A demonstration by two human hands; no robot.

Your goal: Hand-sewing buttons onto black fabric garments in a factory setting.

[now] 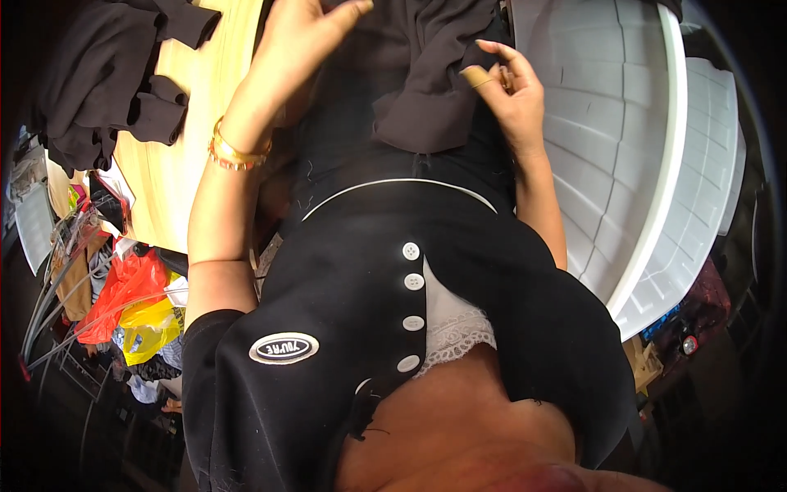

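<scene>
A dark brown piece of cloth point(426, 107) lies in loose folds over my lap and runs out past the upper edge. My left hand point(303, 29) is over the left side of the lap, its thumb stretched away from the palm. Its other fingers are cut off by the upper edge. My right hand point(515, 94) is at the cloth's right side, its thumb and forefinger apart and bent toward the cloth. A tan cover point(475, 78) wraps its thumb. I see nothing gripped between them.
On my left, more dark cloth point(98, 82) lies on a light wooden tabletop point(168, 197). Below it are a red plastic bag point(127, 291) and a yellow one point(152, 328). Large white plastic bins point(676, 107) stand close on my right.
</scene>
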